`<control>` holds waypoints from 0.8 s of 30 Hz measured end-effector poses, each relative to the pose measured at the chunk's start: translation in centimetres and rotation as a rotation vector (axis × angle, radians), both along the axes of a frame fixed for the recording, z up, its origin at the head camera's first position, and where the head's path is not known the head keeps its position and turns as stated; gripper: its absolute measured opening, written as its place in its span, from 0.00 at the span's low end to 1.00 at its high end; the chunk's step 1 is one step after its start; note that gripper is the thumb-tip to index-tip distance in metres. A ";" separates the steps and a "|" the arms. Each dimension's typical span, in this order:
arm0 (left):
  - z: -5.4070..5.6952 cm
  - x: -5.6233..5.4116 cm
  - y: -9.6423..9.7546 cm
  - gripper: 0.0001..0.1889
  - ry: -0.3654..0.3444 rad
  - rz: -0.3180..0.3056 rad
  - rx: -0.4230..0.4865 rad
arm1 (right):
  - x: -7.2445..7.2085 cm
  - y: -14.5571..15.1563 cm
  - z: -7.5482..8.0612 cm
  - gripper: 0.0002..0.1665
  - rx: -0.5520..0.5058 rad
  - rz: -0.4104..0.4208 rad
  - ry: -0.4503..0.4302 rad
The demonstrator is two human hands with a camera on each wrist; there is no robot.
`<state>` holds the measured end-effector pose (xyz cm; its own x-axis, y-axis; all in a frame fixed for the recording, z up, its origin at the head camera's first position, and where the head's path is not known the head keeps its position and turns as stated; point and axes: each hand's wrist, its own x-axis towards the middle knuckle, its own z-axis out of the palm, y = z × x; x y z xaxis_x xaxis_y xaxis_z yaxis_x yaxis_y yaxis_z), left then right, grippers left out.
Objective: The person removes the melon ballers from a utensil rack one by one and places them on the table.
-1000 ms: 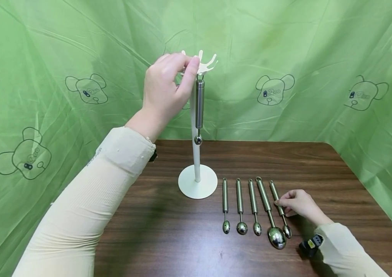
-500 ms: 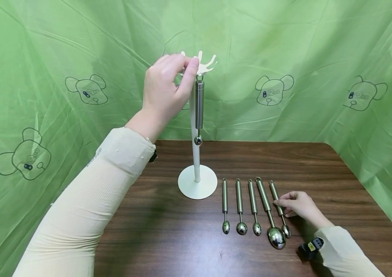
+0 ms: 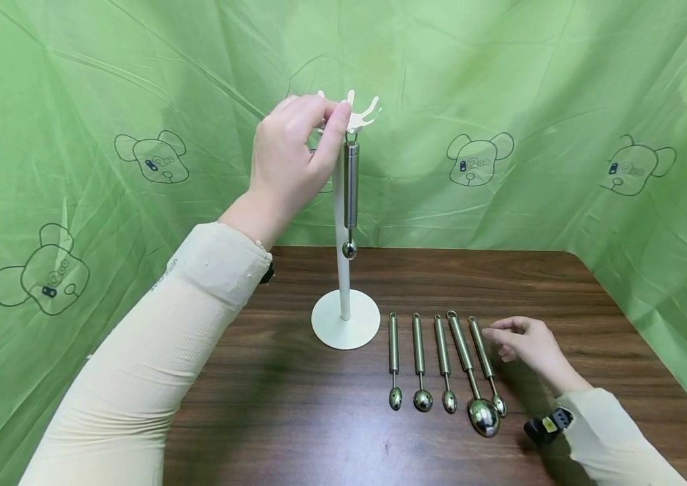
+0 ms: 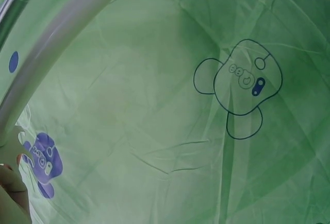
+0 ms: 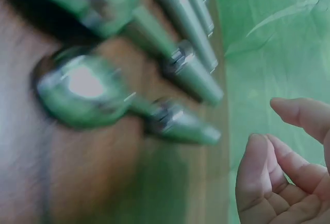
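My left hand (image 3: 295,148) pinches the white hook head (image 3: 358,120) at the top of a utensil stand (image 3: 346,324). Hanging from that head is a steel melon baller (image 3: 351,185), its small round bowl downward. In the left wrist view, the pole (image 4: 64,31) crosses the upper left and the fingertips show only at the lower left edge. Beside the handle of the rightmost melon baller (image 3: 480,347) on the table is my right hand (image 3: 532,347). Its thumb and fingers (image 5: 255,165) are apart in the right wrist view, with nothing between them.
Left of that melon baller lies a larger steel scoop (image 3: 484,417), its bowl overlapping the small one in the head view. Several small steel scoops (image 3: 422,400) lie in a row further left on the wooden table (image 3: 295,418). Green cloth (image 3: 404,54) hangs behind and at both sides.
My right hand has come off the rightmost melon baller's handle and shifted toward its ring end. The hanging melon baller has swung very slightly right. My left hand stays in place.
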<state>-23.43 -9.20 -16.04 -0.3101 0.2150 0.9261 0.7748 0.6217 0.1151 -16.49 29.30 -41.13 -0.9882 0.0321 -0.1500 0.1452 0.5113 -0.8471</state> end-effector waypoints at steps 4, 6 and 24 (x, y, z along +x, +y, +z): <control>0.0 -0.1 0.0 0.17 -0.005 -0.002 -0.004 | -0.3 -1.1 1.4 0.30 0.004 0.020 0.050; -0.1 -0.1 -0.1 0.17 -0.008 -0.004 -0.009 | -0.4 -1.7 2.2 0.29 0.005 0.030 0.062; 0.4 0.1 -0.2 0.20 -0.054 0.025 -0.037 | -0.6 -7.2 6.8 0.26 -0.107 0.113 0.154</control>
